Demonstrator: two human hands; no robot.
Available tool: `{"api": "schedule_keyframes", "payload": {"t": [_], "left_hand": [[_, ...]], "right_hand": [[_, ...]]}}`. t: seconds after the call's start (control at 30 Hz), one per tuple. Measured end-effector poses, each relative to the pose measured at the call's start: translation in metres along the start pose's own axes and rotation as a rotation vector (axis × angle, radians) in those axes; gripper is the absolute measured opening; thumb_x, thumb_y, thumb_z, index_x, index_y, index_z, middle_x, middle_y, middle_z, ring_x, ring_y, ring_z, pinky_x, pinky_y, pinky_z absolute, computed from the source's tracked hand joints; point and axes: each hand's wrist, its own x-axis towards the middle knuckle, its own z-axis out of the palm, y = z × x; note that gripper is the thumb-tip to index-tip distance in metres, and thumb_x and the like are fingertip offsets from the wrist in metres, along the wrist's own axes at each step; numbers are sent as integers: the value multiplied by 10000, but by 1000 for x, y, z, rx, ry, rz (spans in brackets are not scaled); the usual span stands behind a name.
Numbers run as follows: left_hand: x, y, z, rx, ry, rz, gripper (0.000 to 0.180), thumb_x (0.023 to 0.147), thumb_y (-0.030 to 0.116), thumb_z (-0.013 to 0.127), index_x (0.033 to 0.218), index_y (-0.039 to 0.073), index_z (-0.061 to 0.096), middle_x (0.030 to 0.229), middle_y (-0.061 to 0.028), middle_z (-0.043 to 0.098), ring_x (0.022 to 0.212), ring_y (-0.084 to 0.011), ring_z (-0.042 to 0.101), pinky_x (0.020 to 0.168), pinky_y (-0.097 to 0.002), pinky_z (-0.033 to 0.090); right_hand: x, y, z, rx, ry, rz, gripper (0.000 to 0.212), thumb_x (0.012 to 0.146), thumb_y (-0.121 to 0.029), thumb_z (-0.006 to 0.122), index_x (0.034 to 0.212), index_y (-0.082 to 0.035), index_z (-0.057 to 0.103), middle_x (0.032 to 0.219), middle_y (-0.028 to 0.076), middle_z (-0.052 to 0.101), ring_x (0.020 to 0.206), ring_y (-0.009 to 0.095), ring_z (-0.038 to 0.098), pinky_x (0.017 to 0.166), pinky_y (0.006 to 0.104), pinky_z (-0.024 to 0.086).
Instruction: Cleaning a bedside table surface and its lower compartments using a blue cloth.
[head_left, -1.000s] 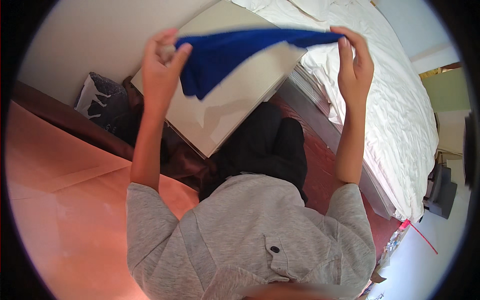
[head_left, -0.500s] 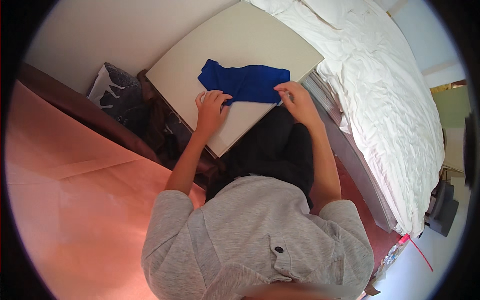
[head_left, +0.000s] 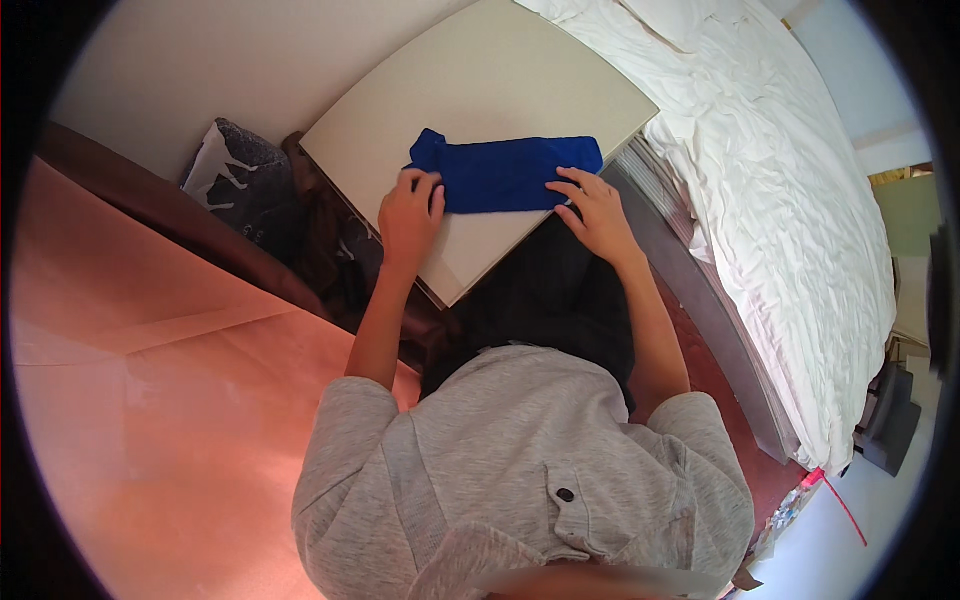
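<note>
Blue cloth (head_left: 515, 178): centre of the frame, slightly above the middle, lying as a long band across the near part of a beige tabletop (head_left: 470, 85). Main stretch looks flat and roughly straight along its lower edge; the left end narrows into an uneven, raised tab that sits out of line with the rest. Number of layers cannot be told.

Left hand (head_left: 408, 225): at the cloth's lower left end, fingers loosely curled, thumb a little apart from them. Whether any fabric is pinched cannot be told. Right hand (head_left: 597, 215): at the lower right corner, fingers spread, fingertips on the cloth, thumb lying apart near its lower edge.

Progress, as judged: spreading of the main stretch appears largely done; the left tab and the right end, partly under the fingers, appear not yet squared.

Surroundings: black trousers (head_left: 530, 290) just below the tabletop; grey shirt (head_left: 480, 440) across the lower centre. White bedding (head_left: 770, 220) fills the upper right. Dark cushion-like item (head_left: 245, 180) with a pale figure at the left, near the wall; orange surface (head_left: 150, 420) at lower left.
</note>
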Motion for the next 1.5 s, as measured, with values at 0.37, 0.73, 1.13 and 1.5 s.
{"api": "schedule_keyframes", "payload": {"t": [0.37,0.73,1.13,1.5], "left_hand": [[-16,-27,2,-317,309,-478,212,805,34,612,1015,20,635,929,-93,574,805,-202,555,774,-324,477],[-32,-23,-25,-393,419,-418,226,879,9,580,1104,-4,595,1049,-115,592,1002,-215,584,936,-322,467],[29,-33,47,164,-276,6,721,978,552,501,1538,118,367,1619,-176,265,1516,-346,186,1223,-511,138],[55,-59,62,254,-232,-86,711,988,557,479,1541,127,363,1629,-177,245,1510,-361,201,1219,-505,155]], "right_hand": [[-6,6,17,54,190,55,256,944,-199,627,1186,-122,658,1352,74,587,1299,298,514,1083,524,352],[14,5,6,-22,332,58,233,919,-163,650,1139,-89,662,1244,96,631,1190,312,574,1034,432,413],[22,9,40,-354,224,117,596,922,-367,662,1413,-63,518,1491,242,420,1405,430,367,1134,524,341],[87,54,40,-526,56,30,668,992,-545,474,1540,-176,371,1610,185,283,1495,396,225,1181,602,187]]}}
